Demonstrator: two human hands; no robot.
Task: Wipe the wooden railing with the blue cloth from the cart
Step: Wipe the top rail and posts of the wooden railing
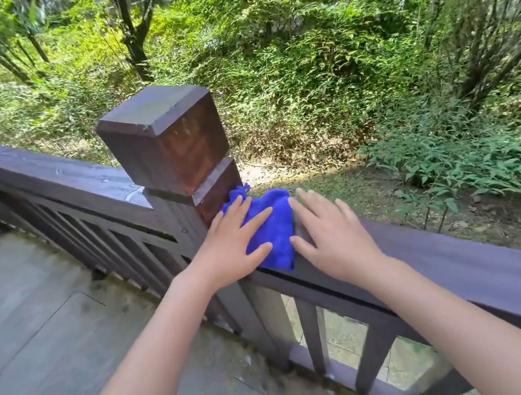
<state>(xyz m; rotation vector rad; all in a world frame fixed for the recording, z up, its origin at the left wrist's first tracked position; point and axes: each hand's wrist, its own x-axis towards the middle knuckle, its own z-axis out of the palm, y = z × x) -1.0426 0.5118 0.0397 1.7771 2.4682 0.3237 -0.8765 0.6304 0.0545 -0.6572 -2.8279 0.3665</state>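
Note:
A bunched blue cloth [274, 226] lies on top of the dark wooden railing [473, 267], right against the square post [170, 147]. My left hand [228, 241] presses flat on the cloth's left side, fingers spread over it. My right hand [331, 233] rests flat on the rail top just right of the cloth, its fingertips touching the cloth's edge. Neither hand grips the cloth in a fist.
The railing runs on to the left of the post [50, 178] with slanted slats below. Grey deck boards [48, 322] lie underfoot. Beyond the rail the ground drops to a dirt path and dense green bushes [333, 62].

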